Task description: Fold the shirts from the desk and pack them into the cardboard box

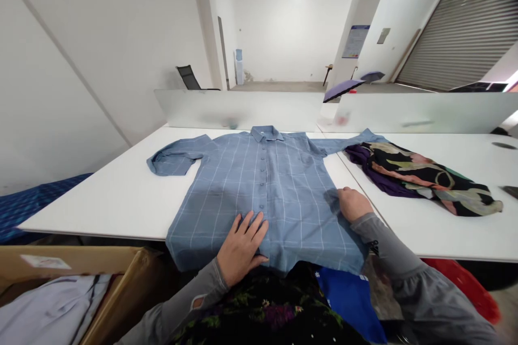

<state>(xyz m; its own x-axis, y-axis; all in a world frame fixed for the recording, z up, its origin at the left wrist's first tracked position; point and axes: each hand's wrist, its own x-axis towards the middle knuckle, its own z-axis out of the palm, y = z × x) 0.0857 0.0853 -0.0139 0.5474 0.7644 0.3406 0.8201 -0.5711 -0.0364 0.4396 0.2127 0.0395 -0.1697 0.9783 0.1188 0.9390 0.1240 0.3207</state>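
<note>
A blue checked button-up shirt lies front side up on the white table, its collar pointing away from me and its hem hanging over the near edge. The sleeve on the left is bent back on itself; the one on the right stretches out toward a patterned garment. My left hand rests flat with fingers spread on the lower front, beside the button row. At the right side seam, my right hand is closed on the shirt's edge, with the cloth creased by its fingers.
A floral dark garment lies bunched on the right of the table. Frosted dividers line the far edge. An open cardboard box with folded clothes stands at lower left. A red item sits below the table at right.
</note>
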